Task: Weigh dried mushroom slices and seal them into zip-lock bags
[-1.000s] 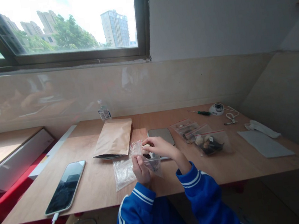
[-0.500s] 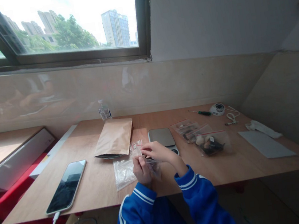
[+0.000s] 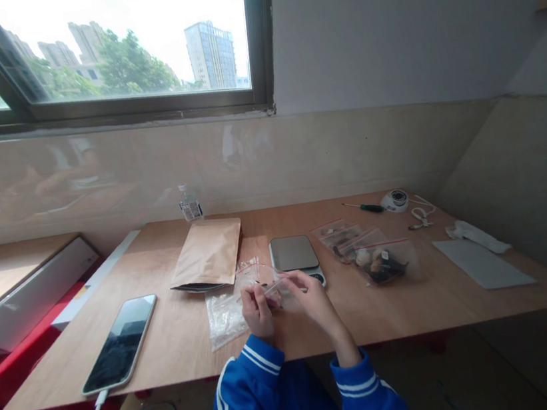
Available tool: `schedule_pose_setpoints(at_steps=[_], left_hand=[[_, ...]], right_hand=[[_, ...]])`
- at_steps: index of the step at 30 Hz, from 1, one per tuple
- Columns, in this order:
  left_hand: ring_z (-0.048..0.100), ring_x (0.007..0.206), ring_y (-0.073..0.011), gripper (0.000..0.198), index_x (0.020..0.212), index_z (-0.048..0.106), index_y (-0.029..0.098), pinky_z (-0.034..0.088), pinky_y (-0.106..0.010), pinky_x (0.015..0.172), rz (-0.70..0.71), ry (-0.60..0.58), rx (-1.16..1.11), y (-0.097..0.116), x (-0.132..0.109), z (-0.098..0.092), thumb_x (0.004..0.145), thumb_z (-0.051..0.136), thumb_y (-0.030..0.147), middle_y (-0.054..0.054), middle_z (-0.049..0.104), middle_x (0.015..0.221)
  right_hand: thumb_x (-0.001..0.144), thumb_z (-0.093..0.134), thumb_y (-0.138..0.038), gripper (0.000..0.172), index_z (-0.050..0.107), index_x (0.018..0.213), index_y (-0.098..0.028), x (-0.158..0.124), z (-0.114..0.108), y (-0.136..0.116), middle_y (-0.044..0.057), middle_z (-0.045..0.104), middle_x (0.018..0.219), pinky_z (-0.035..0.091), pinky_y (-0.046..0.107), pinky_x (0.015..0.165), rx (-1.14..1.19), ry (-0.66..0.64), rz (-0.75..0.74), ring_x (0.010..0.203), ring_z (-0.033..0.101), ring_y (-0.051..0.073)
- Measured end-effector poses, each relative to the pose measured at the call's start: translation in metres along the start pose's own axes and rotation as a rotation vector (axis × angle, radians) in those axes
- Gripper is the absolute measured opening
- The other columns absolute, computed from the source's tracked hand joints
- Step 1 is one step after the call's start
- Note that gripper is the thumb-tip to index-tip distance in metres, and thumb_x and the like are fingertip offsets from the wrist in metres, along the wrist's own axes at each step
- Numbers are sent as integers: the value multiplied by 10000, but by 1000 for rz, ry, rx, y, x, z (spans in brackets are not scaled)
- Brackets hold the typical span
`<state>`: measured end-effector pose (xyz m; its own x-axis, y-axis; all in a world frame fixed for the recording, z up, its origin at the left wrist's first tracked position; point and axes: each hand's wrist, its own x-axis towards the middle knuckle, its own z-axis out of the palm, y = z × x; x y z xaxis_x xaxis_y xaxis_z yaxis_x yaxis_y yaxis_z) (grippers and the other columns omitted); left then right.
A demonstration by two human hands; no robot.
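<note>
Between my two hands is a clear zip bag [image 3: 273, 295] with a red seal line and small dark pieces inside. My left hand [image 3: 257, 311] is closed on the bag's left side. With thumb and fingertips, my right hand [image 3: 308, 293] pinches the bag's upper right edge. Under and left of my left hand lie flat clear plastic bags [image 3: 225, 319]. Just behind my right hand stands a kitchen scale [image 3: 294, 254], its front edge partly covered by my fingers. Back left of my hands, a brown paper pouch [image 3: 209, 252] lies flat, its mouth facing me.
Filled zip bags [image 3: 382, 263] lie right of the scale. Farther right are a screwdriver [image 3: 370, 207], a white dome camera [image 3: 395, 201] with cable and a white sheet [image 3: 483, 263]. A charging phone [image 3: 120, 345] lies at left; a bottle [image 3: 190, 204] stands behind the pouch.
My right hand has moved right, away from my left hand, drawing the bag's top edge out between them. My left hand stays in about the same place, still closed on the bag.
</note>
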<state>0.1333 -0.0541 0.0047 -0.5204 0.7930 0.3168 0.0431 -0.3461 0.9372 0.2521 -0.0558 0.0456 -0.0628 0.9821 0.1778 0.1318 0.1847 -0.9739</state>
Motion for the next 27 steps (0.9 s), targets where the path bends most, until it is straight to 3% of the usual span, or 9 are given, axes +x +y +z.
schedule_pose_setpoints(at_steps=[2, 4, 8, 11, 15, 20, 24, 27], left_hand=[[482, 448, -108, 379, 718, 466, 188, 414, -245, 477, 20, -36, -34, 0, 0, 0, 893, 350, 503, 32, 490, 523], [504, 536, -112, 368, 752, 501, 178, 435, -257, 543, 93, 39, 23, 2, 2, 0, 909, 324, 460, 7, 522, 627], [535, 871, -172, 277, 975, 542, 171, 447, -328, 785, 199, 174, 229, 5, 13, -1, 860, 460, 409, -68, 540, 980], [520, 978, -202, 322, 1055, 532, 174, 419, -364, 870, 114, 61, 216, 1, 19, 0, 851, 480, 418, -89, 529, 1074], [567, 901, -186, 305, 946, 569, 180, 433, -336, 842, -29, -152, 105, -3, 19, 2, 852, 480, 456, -57, 600, 936], [596, 755, -151, 311, 877, 564, 178, 463, -285, 747, -102, -156, 1, 2, 16, 3, 807, 552, 481, -18, 614, 796], [573, 602, -116, 303, 845, 552, 175, 454, -233, 589, -144, -177, -70, 10, 14, 4, 784, 588, 470, 11, 593, 682], [539, 514, -93, 305, 822, 536, 170, 409, -196, 480, -186, -174, -135, 12, 13, 4, 761, 619, 457, 22, 581, 631]], right_hand=[[851, 534, -443, 309, 669, 929, -175, 0, -2, -2, 79, 710, 903, 492, 346, 821, 40, 86, -25, 873, 655, 220], [847, 539, -450, 305, 667, 913, -181, -1, -5, -2, 65, 715, 858, 493, 333, 809, 96, 166, -46, 845, 660, 214], [839, 540, -474, 309, 648, 893, -189, -5, -10, 5, 37, 704, 780, 507, 301, 741, 175, 304, -54, 740, 657, 189], [828, 542, -496, 331, 630, 885, -183, -8, -11, 12, 34, 696, 742, 510, 302, 719, 199, 413, -44, 699, 650, 185], [809, 548, -526, 368, 613, 863, -168, -10, -14, 17, 35, 683, 686, 510, 295, 669, 186, 509, -57, 657, 639, 182], [815, 525, -544, 407, 614, 868, -151, -13, -18, 24, 22, 646, 627, 459, 242, 508, 122, 642, -78, 516, 566, 136], [831, 511, -523, 398, 623, 869, -144, -14, -15, 29, 99, 696, 835, 500, 274, 612, 78, 739, -105, 701, 644, 188], [841, 507, -497, 383, 630, 879, -136, -14, -13, 33, 125, 700, 871, 516, 310, 713, 48, 805, -118, 804, 662, 222]])
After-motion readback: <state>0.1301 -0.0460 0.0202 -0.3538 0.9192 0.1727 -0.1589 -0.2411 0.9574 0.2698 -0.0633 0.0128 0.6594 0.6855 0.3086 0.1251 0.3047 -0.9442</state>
